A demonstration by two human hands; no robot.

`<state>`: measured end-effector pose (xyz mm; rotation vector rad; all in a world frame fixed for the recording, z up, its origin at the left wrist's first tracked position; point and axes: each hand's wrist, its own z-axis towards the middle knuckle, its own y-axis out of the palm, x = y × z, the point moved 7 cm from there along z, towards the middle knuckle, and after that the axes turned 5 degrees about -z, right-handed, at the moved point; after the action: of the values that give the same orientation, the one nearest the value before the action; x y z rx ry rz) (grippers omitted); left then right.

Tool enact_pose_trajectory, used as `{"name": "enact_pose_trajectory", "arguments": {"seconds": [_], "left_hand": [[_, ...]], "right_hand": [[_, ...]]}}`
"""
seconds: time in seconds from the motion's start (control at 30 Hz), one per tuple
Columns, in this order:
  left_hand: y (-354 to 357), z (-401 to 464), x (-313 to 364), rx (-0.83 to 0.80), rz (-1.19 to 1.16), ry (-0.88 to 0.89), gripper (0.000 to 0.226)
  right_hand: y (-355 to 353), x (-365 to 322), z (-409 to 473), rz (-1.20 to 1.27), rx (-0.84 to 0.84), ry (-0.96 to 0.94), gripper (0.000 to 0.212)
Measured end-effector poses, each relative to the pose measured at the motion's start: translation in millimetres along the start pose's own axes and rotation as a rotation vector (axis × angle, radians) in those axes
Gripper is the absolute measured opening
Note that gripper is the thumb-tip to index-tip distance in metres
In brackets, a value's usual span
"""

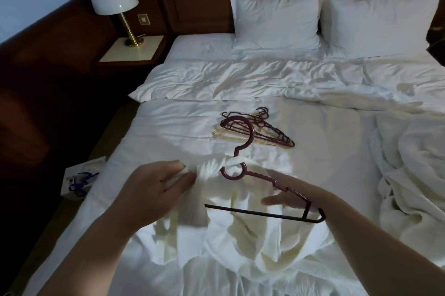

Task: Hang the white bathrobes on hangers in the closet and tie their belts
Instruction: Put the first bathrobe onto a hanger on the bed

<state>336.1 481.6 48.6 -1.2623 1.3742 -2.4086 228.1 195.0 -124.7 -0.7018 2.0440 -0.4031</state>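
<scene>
On bed: hands pinch bathrobe, hanger.

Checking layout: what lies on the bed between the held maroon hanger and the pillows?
Head view: a pile of dark and cream plastic hangers, then rumpled white duvet.

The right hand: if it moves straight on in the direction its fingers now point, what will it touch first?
The right hand points leftward under the maroon hanger, so it would probably first meet the white bathrobe bunched at the hanger's neck, which the left hand pinches. Depth is unclear.
</scene>
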Motion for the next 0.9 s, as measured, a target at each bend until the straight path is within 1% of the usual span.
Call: {"name": "enact_pose_trajectory", "arguments": {"seconds": [0.03,0.07,0.1,0.13,0.17,0.23,0.27,0.33,0.4,0.43,0.5,0.57,0.6,0.63,0.7,0.73,0.77,0.8,0.83,0.87,0.9], "left_hand": [[-5.6,0.8,0.8,0.004,0.005,0.003,0.042],[-12.0,1.8,2.4,0.003,0.022,0.005,0.043],[-17.8,2.4,3.1,-0.003,0.047,0.010,0.044],[-22.8,2.9,3.0,-0.012,0.070,0.014,0.046],[-27.1,3.6,1.7,-0.016,0.086,0.021,0.046],[-35.5,5.7,-0.1,-0.008,0.118,0.036,0.044],[-39.7,7.4,0.0,0.004,0.140,0.048,0.045],[-45.4,11.5,0.3,0.040,0.173,0.065,0.049],[-46.2,15.8,2.3,0.073,0.193,0.051,0.050],[-44.7,17.6,5.0,0.091,0.206,0.040,0.049],[-37.4,20.9,14.5,0.123,0.205,0.028,0.046],[-26.2,25.7,25.0,0.131,0.160,0.009,0.045],[-21.0,28.1,29.0,0.133,0.131,-0.011,0.047],[-17.1,29.9,32.5,0.135,0.103,-0.035,0.048],[-14.6,31.6,38.3,0.142,0.053,-0.057,0.052],[-15.6,32.0,40.8,0.143,0.020,-0.063,0.054],[-17.9,31.7,43.0,0.135,-0.018,-0.065,0.055],[-20.0,31.3,46.2,0.120,-0.049,-0.049,0.056],[-22.3,31.2,51.0,0.103,-0.069,-0.015,0.055],[-23.3,31.1,54.5,0.084,-0.080,0.019,0.054],[-23.0,31.2,56.3,0.066,-0.079,0.037,0.053]], "right_hand": [[-2.3,-5.9,0.8,-0.104,0.032,0.012,0.041],[-10.9,-9.6,-2.6,-0.188,0.086,0.025,0.026],[-24.5,-10.9,-8.6,-0.225,0.161,0.062,0.023],[-42.6,-11.7,-16.7,-0.185,0.240,0.106,0.021],[-64.2,-12.0,-27.4,-0.079,0.316,0.143,0.017],[-108.3,-20.7,-58.0,0.129,0.417,0.177,0.011],[-128.6,-32.0,-77.9,0.139,0.436,0.173,0.008],[-161.2,-61.7,-115.0,-0.022,0.426,0.145,0.014],[-180.6,-94.1,-151.0,-0.176,0.404,0.156,0.019],[-185.4,-108.8,-165.7,-0.201,0.404,0.161,0.017],[-179.6,-142.2,-187.8,-0.220,0.435,0.156,0.006],[-156.5,-174.4,-197.9,-0.187,0.484,0.085,0.008],[-137.1,-188.7,-199.9,-0.148,0.478,0.027,0.006],[-115.5,-199.2,-200.2,-0.075,0.425,-0.024,0.009],[-74.1,-208.3,-198.9,0.093,0.228,-0.074,0.018],[-66.1,-203.9,-197.4,0.162,0.207,-0.090,0.017],[-74.3,-192.9,-195.2,0.198,0.327,-0.103,0.013],[-95.6,-177.9,-195.7,0.141,0.567,-0.115,0.012],[-116.1,-165.2,-198.0,0.008,0.789,-0.127,0.024],[-127.2,-156.6,-195.7,-0.159,0.880,-0.136,0.043],[-129.1,-148.8,-185.3,-0.275,0.830,-0.124,0.057]]}}
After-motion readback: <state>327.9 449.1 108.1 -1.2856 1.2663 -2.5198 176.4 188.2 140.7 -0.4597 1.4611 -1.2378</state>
